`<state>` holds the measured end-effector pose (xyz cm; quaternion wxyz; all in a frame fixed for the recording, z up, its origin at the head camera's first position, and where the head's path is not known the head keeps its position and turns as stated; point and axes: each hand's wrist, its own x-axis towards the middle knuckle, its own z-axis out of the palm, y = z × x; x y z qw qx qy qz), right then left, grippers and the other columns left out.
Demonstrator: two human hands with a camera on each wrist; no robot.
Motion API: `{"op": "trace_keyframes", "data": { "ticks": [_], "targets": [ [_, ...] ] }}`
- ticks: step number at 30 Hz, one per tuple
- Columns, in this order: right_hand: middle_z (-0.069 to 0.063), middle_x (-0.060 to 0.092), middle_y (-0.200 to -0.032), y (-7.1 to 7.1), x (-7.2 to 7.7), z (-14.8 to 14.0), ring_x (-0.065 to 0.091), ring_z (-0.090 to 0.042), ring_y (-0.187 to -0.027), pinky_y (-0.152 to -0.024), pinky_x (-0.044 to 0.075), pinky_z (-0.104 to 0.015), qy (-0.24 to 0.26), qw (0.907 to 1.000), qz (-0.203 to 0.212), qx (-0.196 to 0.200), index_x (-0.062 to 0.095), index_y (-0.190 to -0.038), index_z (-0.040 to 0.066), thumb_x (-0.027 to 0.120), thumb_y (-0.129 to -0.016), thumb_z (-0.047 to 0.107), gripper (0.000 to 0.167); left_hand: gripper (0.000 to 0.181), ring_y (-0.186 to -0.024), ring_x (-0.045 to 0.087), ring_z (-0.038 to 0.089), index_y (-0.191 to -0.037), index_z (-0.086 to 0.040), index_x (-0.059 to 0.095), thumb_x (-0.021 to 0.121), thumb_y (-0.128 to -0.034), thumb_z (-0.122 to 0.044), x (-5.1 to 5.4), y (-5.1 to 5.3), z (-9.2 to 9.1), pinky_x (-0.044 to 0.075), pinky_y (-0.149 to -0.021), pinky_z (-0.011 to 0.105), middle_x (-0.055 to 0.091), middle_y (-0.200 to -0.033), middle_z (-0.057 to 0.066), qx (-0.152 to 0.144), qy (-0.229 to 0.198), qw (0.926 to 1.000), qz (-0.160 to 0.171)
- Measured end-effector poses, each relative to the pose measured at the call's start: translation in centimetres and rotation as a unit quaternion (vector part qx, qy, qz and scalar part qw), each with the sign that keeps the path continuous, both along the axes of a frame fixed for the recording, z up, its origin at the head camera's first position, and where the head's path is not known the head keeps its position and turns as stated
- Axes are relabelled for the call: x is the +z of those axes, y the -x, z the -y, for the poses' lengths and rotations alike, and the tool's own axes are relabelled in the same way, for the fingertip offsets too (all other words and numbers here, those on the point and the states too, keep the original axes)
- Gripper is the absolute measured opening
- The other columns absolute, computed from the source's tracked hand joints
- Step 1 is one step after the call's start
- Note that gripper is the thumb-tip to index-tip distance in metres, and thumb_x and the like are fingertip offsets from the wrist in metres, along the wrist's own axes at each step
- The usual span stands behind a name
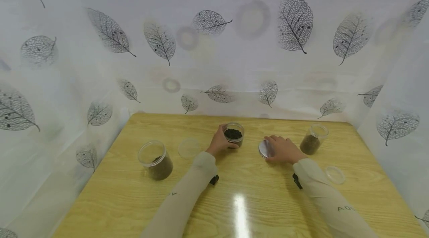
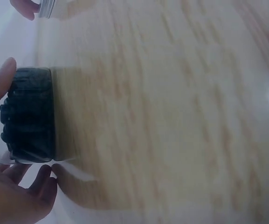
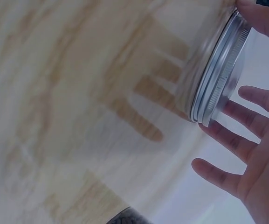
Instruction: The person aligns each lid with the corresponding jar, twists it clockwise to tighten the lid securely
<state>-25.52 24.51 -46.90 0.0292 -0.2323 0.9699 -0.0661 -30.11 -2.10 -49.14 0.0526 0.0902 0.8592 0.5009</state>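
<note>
My left hand (image 1: 220, 142) holds a small clear jar (image 1: 238, 141) on the table, thumb on one side and fingers on the other. Dark pellets (image 2: 31, 116) fill much of that jar, and its mouth has no cover. To its right, my right hand (image 1: 283, 149) spans a round silver screw lid (image 1: 264, 149). In the right wrist view the thumb lies at one edge of the lid (image 3: 223, 70) and fingertips touch the opposite edge, the little finger spread away. The lid is at or just above the wood; contact with it cannot be told.
A larger open jar (image 1: 160, 167) with brown contents stands at left, a clear disc lid (image 1: 189, 148) beside it. Another jar (image 1: 310, 144) with brown contents is right of my right hand, and a second clear lid (image 1: 335, 175) lies nearer. A leaf-print curtain (image 1: 214, 63) surrounds the table.
</note>
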Motion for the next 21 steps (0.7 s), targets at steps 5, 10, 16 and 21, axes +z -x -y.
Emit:
{"op": "trace_keyframes", "data": {
  "ticks": [5,10,16,21],
  "targets": [
    [-0.022,0.052,-0.132,0.09,-0.17,-0.12,0.053,-0.041,-0.115,-0.091,0.042,-0.060,0.001,1.0000,0.004,-0.005,0.042,-0.137,-0.001,0.075,-0.071,0.045,0.087,0.098,-0.132,0.041,0.037,-0.141,-0.004,0.031,0.088,-0.0616,-0.014,-0.31,-0.15,-0.03,0.034,-0.110,0.047,0.043,-0.141,0.021,0.011,0.013,0.9998,-0.006],
    [-0.022,0.053,-0.131,0.17,-0.13,-0.06,0.054,-0.041,-0.113,-0.089,0.044,-0.059,0.000,1.0000,0.002,-0.005,0.044,-0.135,-0.002,0.076,-0.071,0.047,0.087,0.099,-0.131,0.040,0.038,-0.141,-0.007,0.033,0.089,-0.0607,-0.017,-0.49,-0.09,-0.19,0.033,-0.109,0.050,0.045,-0.140,0.019,0.029,0.028,0.9992,0.003],
    [-0.022,0.054,-0.129,0.16,0.08,0.09,0.055,-0.041,-0.112,-0.089,0.044,-0.058,-0.004,1.0000,0.000,-0.005,0.046,-0.134,-0.002,0.076,-0.071,0.046,0.085,0.098,-0.132,0.040,0.037,-0.141,-0.010,0.035,0.089,-0.0608,-0.022,-0.79,0.11,-0.33,0.032,-0.109,0.050,0.047,-0.139,0.016,0.042,0.033,0.9986,0.005],
    [-0.021,0.054,-0.129,0.15,0.22,0.15,0.056,-0.041,-0.109,-0.088,0.044,-0.058,-0.008,0.9999,0.000,-0.008,0.046,-0.134,-0.002,0.076,-0.071,0.046,0.085,0.096,-0.131,0.040,0.036,-0.140,-0.012,0.037,0.089,-0.0609,-0.024,-0.73,0.11,-0.33,0.032,-0.109,0.051,0.050,-0.138,0.013,0.045,0.034,0.9984,0.005]
  ]
}}
